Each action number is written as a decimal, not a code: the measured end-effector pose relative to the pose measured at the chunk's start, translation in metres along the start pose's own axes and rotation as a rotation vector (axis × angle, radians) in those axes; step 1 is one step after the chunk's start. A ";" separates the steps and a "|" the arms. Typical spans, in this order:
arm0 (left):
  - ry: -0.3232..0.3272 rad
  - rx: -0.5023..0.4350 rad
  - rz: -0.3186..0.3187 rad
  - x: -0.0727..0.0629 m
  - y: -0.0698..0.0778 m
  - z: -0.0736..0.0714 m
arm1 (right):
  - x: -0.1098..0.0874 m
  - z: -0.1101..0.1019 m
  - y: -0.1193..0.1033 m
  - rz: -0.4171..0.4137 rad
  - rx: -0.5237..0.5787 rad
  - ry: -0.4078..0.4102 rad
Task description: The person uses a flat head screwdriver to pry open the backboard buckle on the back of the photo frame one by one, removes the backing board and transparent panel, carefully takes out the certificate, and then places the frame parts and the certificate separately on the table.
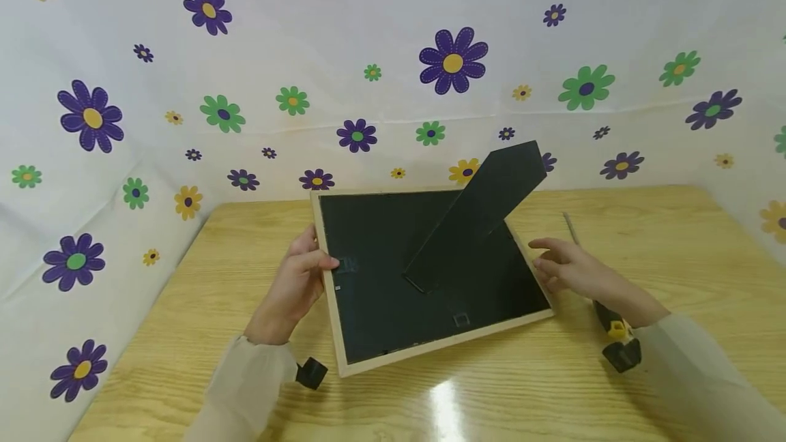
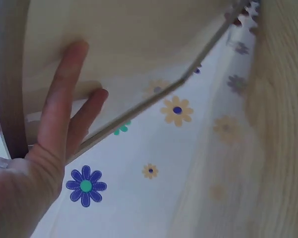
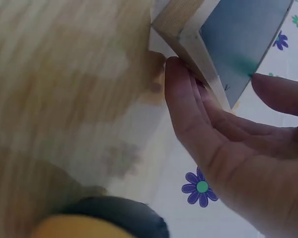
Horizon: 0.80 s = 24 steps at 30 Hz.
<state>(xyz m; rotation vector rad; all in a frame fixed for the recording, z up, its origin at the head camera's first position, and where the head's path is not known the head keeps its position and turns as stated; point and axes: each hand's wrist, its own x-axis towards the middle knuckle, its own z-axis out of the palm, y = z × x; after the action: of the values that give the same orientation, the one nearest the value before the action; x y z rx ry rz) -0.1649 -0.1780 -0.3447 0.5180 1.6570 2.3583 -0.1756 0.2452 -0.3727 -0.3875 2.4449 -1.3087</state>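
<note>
Black backing (image 1: 374, 237): matte panel inside a pale wooden rim (image 1: 334, 312); a faint bluish mark near its left edge, with a tiny whitish speck below it, both too dim to read as writing.
Small outline: a light rectangular outline (image 1: 460, 320) toward the lower edge of the backing, also unreadable.
Bench: light wood-grain top (image 1: 202, 333), glossy, with a bright patch of glare near the front.
Backdrop: white sheeting (image 1: 258, 46), creased in places, printed with purple, green and yellow flowers, standing behind the bench and along its sides.
Picture frame (image 1: 430, 316): between the two hands over the middle of the bench, back side up and tilted; whether its lower edge touches the wood cannot be told.
Easel stand (image 1: 479, 217): black flap, swung out from the backing, its tip reaching past the frame's far edge.
Left hand (image 1: 295, 282): grips the frame's left side, thumb over the rim onto the backing, two fingers spread along the pale underside.
Right hand (image 1: 574, 271): beside the frame's right edge, fingers loosely bent, thumb well apart from them; contact is unclear.
Screwdriver (image 1: 617, 328): black and yellow handle, lying on the bench beneath the right forearm.
Sleeves: cream (image 1: 248, 374).
</note>
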 end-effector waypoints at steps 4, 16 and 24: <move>-0.013 0.076 -0.103 0.004 -0.005 -0.003 | 0.000 0.002 0.003 -0.007 -0.140 0.005; -0.035 0.629 -0.393 0.009 -0.009 -0.011 | -0.016 0.001 0.005 -0.012 -0.288 0.080; 0.020 0.836 -0.421 0.015 -0.016 -0.014 | -0.021 0.006 0.006 0.012 -0.297 0.042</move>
<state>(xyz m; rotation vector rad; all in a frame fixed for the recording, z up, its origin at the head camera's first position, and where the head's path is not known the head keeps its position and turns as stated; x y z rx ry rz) -0.1850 -0.1789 -0.3617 0.2200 2.4331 1.3216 -0.1543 0.2522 -0.3775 -0.4209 2.6788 -0.9568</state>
